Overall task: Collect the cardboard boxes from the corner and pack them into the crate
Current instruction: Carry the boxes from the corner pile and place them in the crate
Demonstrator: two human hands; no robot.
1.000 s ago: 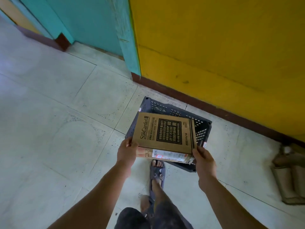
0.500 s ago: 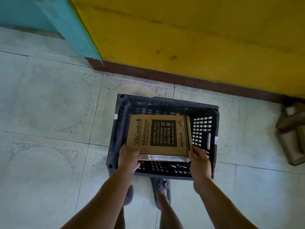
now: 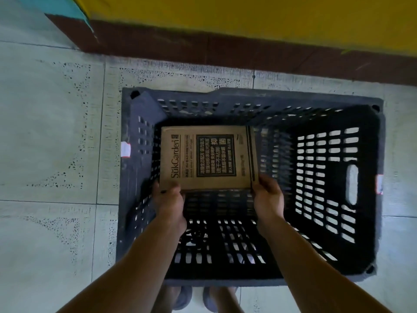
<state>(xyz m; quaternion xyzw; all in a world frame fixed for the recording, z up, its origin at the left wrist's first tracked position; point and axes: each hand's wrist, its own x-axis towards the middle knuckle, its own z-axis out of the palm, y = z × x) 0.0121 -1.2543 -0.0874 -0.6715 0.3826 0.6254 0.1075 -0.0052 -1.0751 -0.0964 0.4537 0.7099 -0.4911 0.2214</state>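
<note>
A flat brown cardboard box (image 3: pixel 207 159) printed "SukGarden" sits low inside the dark slotted plastic crate (image 3: pixel 365 199), towards its far left corner. My left hand (image 3: pixel 168 199) grips the box's near left corner, thumb on top. At the near right corner my right hand (image 3: pixel 267 195) holds the box with its fingers curled round the edge. Both forearms reach down into the crate. Anything under the top box is hidden.
The crate stands on pale speckled floor tiles (image 3: pixel 52 136) close to a yellow wall (image 3: pixel 248 14) with a dark red skirting (image 3: pixel 225 53). A teal door frame (image 3: pixel 74 5) shows at the top left. My sandalled feet (image 3: pixel 187 299) are right behind the crate's near rim.
The box has gone from above the crate down into it, both hands still holding it. The camera has moved in and tilted down over the crate.
</note>
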